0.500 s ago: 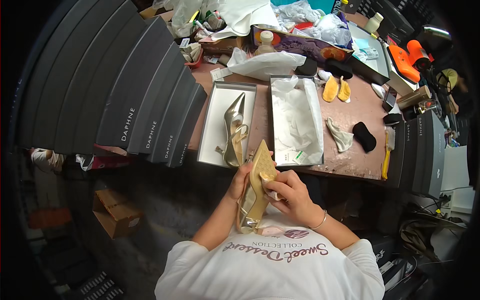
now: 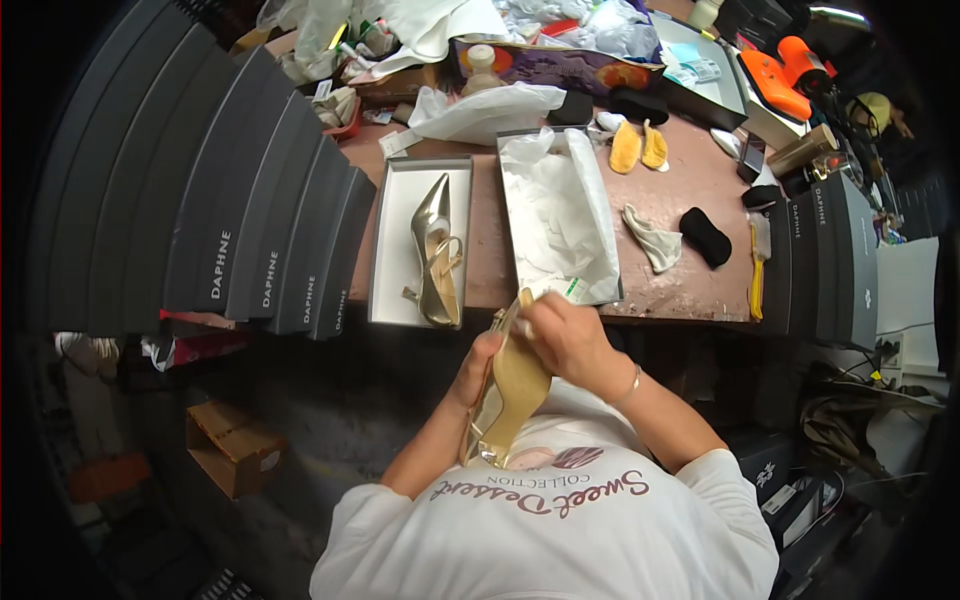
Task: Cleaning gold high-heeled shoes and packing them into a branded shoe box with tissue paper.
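Observation:
Both hands hold a gold pointed slingback shoe [image 2: 512,385] sole-up in front of my chest, just below the table's front edge. My left hand [image 2: 477,366] grips its left side. My right hand [image 2: 566,335] is closed over the toe end. The matching gold shoe [image 2: 437,252] lies in a grey box lid [image 2: 392,262] on the table. To its right, an open shoe box [image 2: 612,268] is lined with white tissue paper [image 2: 556,215].
A fanned stack of dark grey shoe boxes [image 2: 240,190] fills the left side. More dark boxes [image 2: 830,255] stand at the right edge. On the brown table [image 2: 690,185] lie yellow insoles [image 2: 638,146], a white cloth [image 2: 652,240] and a black pad [image 2: 706,236]. A cardboard box [image 2: 232,447] sits on the floor.
The shoe is in about the same place; my right hand has shifted slightly on its toe end.

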`<move>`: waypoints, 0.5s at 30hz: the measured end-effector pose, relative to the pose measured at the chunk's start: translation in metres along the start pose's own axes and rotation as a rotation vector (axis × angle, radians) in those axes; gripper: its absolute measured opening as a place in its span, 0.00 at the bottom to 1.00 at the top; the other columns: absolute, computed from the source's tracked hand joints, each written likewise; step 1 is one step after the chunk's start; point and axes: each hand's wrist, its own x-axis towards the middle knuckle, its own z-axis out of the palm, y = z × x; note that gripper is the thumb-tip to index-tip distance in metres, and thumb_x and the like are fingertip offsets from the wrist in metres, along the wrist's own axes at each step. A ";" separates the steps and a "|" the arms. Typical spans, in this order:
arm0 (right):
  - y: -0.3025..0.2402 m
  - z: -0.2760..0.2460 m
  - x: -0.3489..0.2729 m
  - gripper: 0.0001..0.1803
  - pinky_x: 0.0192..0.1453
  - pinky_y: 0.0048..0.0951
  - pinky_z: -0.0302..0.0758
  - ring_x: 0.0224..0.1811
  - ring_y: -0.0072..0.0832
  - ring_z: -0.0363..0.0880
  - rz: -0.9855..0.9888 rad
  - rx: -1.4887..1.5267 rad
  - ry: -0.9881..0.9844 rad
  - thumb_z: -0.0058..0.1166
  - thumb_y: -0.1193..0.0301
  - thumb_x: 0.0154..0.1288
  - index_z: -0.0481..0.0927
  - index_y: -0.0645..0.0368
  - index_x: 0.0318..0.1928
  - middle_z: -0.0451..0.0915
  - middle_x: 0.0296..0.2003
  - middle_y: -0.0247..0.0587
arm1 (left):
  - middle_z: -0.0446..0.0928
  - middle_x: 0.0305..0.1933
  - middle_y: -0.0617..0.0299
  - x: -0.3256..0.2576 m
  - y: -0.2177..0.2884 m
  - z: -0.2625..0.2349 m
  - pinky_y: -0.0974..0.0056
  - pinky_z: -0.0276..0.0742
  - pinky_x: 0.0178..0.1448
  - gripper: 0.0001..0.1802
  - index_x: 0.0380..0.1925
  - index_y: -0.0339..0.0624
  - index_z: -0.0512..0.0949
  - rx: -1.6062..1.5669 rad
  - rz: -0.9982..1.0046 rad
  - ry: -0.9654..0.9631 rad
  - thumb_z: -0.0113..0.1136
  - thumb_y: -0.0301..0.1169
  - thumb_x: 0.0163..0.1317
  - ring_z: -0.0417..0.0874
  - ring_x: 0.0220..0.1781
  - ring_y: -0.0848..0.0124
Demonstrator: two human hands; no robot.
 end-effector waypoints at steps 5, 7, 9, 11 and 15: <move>-0.001 -0.008 -0.012 0.10 0.20 0.32 0.72 0.21 0.37 0.75 -0.098 -0.036 -0.018 0.57 0.73 0.49 0.71 0.57 0.32 0.70 0.24 0.39 | 0.74 0.51 0.53 0.001 0.002 0.012 0.64 0.75 0.53 0.41 0.62 0.33 0.61 -0.012 0.038 0.009 0.50 0.55 0.60 0.78 0.49 0.68; 0.004 -0.005 -0.003 0.09 0.19 0.32 0.71 0.19 0.37 0.73 -0.034 -0.067 0.049 0.57 0.74 0.49 0.71 0.57 0.31 0.69 0.22 0.39 | 0.73 0.52 0.54 0.001 0.004 0.009 0.62 0.76 0.53 0.41 0.62 0.35 0.61 -0.013 -0.031 -0.016 0.48 0.58 0.60 0.78 0.49 0.66; -0.014 -0.005 -0.013 0.09 0.18 0.32 0.69 0.16 0.37 0.72 -0.121 -0.049 0.013 0.58 0.74 0.48 0.70 0.57 0.30 0.68 0.21 0.39 | 0.72 0.53 0.53 0.002 0.009 0.020 0.61 0.76 0.53 0.42 0.63 0.35 0.60 0.035 0.044 0.020 0.45 0.60 0.61 0.78 0.50 0.64; -0.028 -0.003 -0.024 0.10 0.17 0.33 0.69 0.16 0.36 0.72 -0.194 -0.031 -0.050 0.58 0.73 0.49 0.70 0.57 0.29 0.68 0.20 0.38 | 0.71 0.56 0.51 -0.001 0.010 0.016 0.59 0.73 0.58 0.43 0.65 0.37 0.57 0.066 0.084 -0.062 0.39 0.62 0.62 0.76 0.55 0.62; -0.011 0.003 0.001 0.08 0.16 0.33 0.69 0.16 0.34 0.73 -0.118 -0.072 -0.010 0.55 0.70 0.51 0.69 0.57 0.28 0.68 0.20 0.36 | 0.71 0.54 0.53 -0.002 0.008 0.025 0.61 0.73 0.56 0.41 0.63 0.36 0.61 -0.023 0.054 0.100 0.39 0.61 0.65 0.76 0.53 0.65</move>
